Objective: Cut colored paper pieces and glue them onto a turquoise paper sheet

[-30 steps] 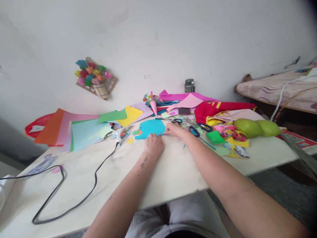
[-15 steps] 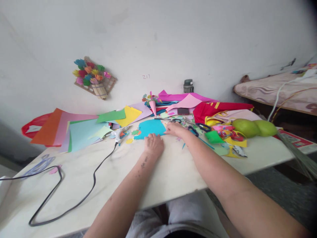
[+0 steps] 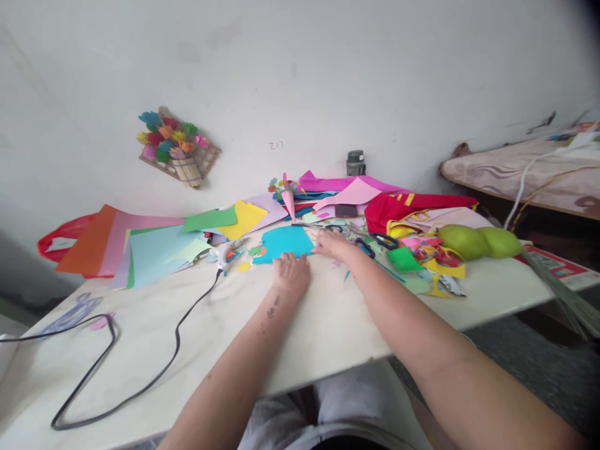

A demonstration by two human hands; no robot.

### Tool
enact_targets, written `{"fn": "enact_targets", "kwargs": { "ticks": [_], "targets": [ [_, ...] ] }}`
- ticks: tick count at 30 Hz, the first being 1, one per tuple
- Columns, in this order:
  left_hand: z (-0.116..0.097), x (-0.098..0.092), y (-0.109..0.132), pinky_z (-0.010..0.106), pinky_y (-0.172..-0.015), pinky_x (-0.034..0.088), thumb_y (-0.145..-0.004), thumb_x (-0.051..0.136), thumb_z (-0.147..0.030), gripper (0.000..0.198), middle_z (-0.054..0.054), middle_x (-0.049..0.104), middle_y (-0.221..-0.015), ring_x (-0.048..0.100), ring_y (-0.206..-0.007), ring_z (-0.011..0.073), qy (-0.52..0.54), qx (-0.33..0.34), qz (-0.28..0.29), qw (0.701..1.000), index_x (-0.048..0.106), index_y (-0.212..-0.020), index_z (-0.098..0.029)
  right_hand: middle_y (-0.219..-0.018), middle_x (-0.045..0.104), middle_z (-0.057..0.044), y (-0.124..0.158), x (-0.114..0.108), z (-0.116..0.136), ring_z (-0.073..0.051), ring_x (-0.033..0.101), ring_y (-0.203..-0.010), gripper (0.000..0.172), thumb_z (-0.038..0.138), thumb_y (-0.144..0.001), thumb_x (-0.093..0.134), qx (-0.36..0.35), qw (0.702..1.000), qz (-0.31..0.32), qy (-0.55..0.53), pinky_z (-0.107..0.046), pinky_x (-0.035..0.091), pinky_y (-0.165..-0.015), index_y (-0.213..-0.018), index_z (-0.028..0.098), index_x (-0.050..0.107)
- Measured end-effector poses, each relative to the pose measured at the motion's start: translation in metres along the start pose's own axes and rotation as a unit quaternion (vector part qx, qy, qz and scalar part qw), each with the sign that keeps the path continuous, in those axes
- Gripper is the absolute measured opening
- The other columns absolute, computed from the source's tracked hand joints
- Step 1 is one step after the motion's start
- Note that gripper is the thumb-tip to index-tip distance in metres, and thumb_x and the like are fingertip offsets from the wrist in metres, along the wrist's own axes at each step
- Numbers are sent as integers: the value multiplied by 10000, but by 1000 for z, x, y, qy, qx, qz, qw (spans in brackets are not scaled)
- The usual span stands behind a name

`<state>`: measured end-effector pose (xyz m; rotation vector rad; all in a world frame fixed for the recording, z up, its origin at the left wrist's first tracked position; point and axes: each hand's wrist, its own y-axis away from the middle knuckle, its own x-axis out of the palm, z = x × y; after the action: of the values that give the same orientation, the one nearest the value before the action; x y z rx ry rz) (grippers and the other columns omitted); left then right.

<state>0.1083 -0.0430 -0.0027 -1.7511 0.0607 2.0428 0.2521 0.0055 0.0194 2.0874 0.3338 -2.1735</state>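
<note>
A bright blue sheet of paper (image 3: 285, 242) lies on the white table (image 3: 337, 325) in front of me. My left hand (image 3: 291, 273) rests on its near edge, knuckles up, with fingers bent over the paper. At the sheet's right edge, my right hand (image 3: 330, 242) has its fingers together against the paper. Whether either hand pinches the sheet is hard to tell at this size. Left of the sheet sits a white glue gun (image 3: 224, 256) with a black cord. Dark-handled scissors (image 3: 384, 241) lie to the right of my right hand.
Coloured paper sheets (image 3: 157, 253) spread across the left back. A pink paper cone with small flowers (image 3: 289, 203) stands behind the blue sheet. Red cloth (image 3: 412, 206), green fruits (image 3: 469, 242) and paper scraps are on the right. The black cord (image 3: 177, 337) loops over the table's left part.
The fingers of my right hand have shifted slightly at the blue paper's right edge. My left hand stays nearly in place. The view has moved very slightly.
</note>
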Motion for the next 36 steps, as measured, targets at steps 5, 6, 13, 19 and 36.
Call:
{"fn": "enact_targets", "kwargs": {
  "ticks": [5, 6, 13, 19, 36],
  "targets": [
    [-1, -1, 0, 419, -737, 356, -875, 266, -313, 411, 148, 580, -992, 500, -959, 314, -17, 1, -1, 1000, 560, -1151, -232, -1134, 558, -140, -1, 5, -4, -272, 498, -1048, 288, 400, -821, 487, 10, 1000, -5, -6, -368, 334, -873, -901, 169, 640],
    [-1, -2, 0, 423, -740, 356, -874, 268, -310, 408, 146, 580, -992, 501, -958, 315, -18, 1, -1, 1000, 562, -1148, -235, -1131, 559, -133, -1, 7, -5, -265, 498, -1044, 282, 404, -815, 496, 18, 1000, -13, -11, -364, 331, -874, -903, 175, 635],
    [-1, -1, -3, 466, -768, 339, -868, 275, -294, 406, 157, 576, -999, 494, -962, 330, -5, -2, 13, 1000, 570, -1139, -226, -1122, 547, -115, -1, 11, -10, -257, 473, -1065, 303, 393, -762, 568, 43, 997, -60, -35, -386, 312, -895, -980, 184, 600],
    [-3, -2, -4, 490, -791, 323, -869, 259, -292, 417, 167, 578, -998, 490, -967, 336, 21, -11, 21, 1000, 592, -1102, -200, -1051, 593, -82, -13, 14, 1, -183, 536, -963, 195, 221, -822, 457, 64, 966, -136, -211, -288, 384, -829, -958, 172, 587],
    [27, 4, 9, 457, -969, 245, -866, 310, -394, 412, 108, 593, -1066, 459, -1054, 264, 60, -9, -35, 998, 594, -1056, -165, -780, 656, -41, -25, 18, 42, -167, 588, -754, 184, 315, -771, 514, 78, 958, -1, -275, -235, 424, -610, -820, 174, 622]
  ]
}}
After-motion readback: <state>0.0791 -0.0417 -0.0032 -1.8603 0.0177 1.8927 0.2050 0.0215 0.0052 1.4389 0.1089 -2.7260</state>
